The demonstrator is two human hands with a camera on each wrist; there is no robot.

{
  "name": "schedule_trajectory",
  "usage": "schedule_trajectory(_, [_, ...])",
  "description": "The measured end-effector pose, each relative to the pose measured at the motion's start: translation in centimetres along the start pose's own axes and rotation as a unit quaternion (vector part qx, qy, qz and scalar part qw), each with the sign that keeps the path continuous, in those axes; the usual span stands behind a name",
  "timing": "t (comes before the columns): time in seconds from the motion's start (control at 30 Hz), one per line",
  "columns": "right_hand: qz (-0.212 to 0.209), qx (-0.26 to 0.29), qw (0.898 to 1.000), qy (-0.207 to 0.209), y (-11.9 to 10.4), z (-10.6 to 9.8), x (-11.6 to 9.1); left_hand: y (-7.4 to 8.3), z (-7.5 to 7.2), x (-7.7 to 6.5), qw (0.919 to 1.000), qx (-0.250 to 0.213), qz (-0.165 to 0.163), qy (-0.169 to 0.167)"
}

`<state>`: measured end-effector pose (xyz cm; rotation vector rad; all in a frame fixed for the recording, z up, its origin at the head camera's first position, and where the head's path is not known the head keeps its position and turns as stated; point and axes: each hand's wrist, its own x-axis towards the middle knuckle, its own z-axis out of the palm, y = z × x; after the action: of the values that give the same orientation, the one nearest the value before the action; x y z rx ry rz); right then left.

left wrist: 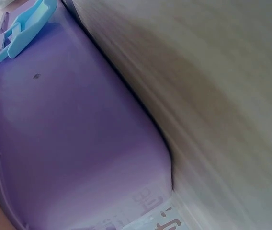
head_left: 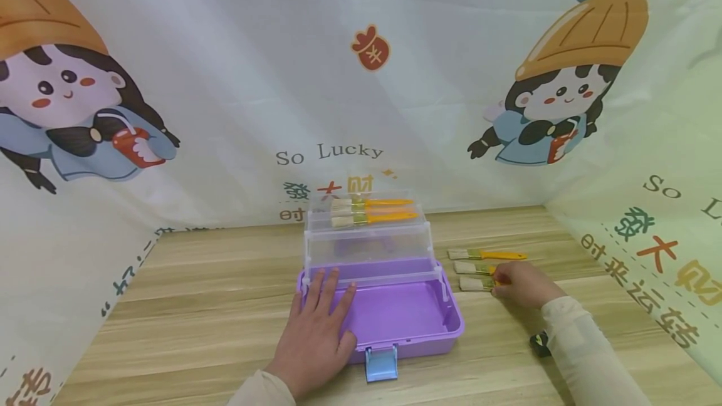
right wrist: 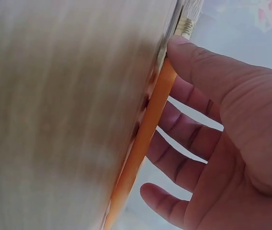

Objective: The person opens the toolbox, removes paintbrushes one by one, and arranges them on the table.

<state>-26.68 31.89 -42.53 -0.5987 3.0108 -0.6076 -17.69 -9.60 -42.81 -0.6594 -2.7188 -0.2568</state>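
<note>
A purple plastic box [head_left: 412,348] stands with its clear tray raised behind it. My left hand [head_left: 318,337] lies over the box's left side, its fingers spread. On the right, my right hand [head_left: 527,284] pinches the nearest paintbrush [head_left: 475,284] near its metal band. In the right wrist view, the thumb presses that brush's orange handle [right wrist: 148,129], with the fingers on the far side. Two more brushes lie beyond it, the farthest paintbrush [head_left: 502,255] and a middle paintbrush [head_left: 472,267]. Part of the middle handle is hidden by my hand.
Two orange-handled brushes [head_left: 389,215] lie on the raised clear tray [head_left: 369,249]. A light blue latch [head_left: 381,365] hangs open at the box's front. A small black object [head_left: 539,344] is by the right sleeve. Printed cloth walls [head_left: 423,111] enclose the wooden tabletop [head_left: 225,287].
</note>
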Motion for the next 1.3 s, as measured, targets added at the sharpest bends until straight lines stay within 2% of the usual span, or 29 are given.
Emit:
schedule_trajectory(0.47, [-0.003, 0.006, 1.0, -0.003, -0.06, 0.11, 0.11, -0.02, 0.11, 0.03, 0.9999, -0.006, 0.007, 0.013])
schedule_trajectory(0.87, [0.008, 0.004, 1.0, -0.008, 0.0, 0.06, 0.37, -0.03, 0.07, 0.05, 1.0, -0.004, 0.0, -0.001])
schedule_trajectory(1.3, [-0.01, 0.001, 1.0, -0.005, -0.05, -0.01, 0.4, 0.12, -0.19, -0.02, 1.0, -0.003, -0.003, -0.004])
